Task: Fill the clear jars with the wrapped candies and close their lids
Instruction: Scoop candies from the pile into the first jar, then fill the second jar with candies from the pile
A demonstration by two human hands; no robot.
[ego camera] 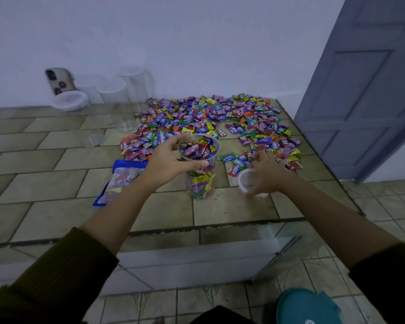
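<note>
While left hand (171,160) grips the rim of a clear cylindrical jar (200,181), right hand (265,170) holds a round white lid (246,181); glossy candies (208,115) behind.

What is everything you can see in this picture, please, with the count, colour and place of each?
clear plastic jar: one, nearly full of candies, centre of the tiled counter
wrapped candies: many, multicoloured, spread behind the jar
white round lid: one, right of the jar
empty clear jars: about four, lidded, back left by the wall
blue-edged candy bag: one, left of the jar
patterned phone: one, leaning on the wall, far left
grey-blue door: one, right
teal round container: one, bottom right
left hand: grips the jar's rim
right hand: grips the lid
</note>
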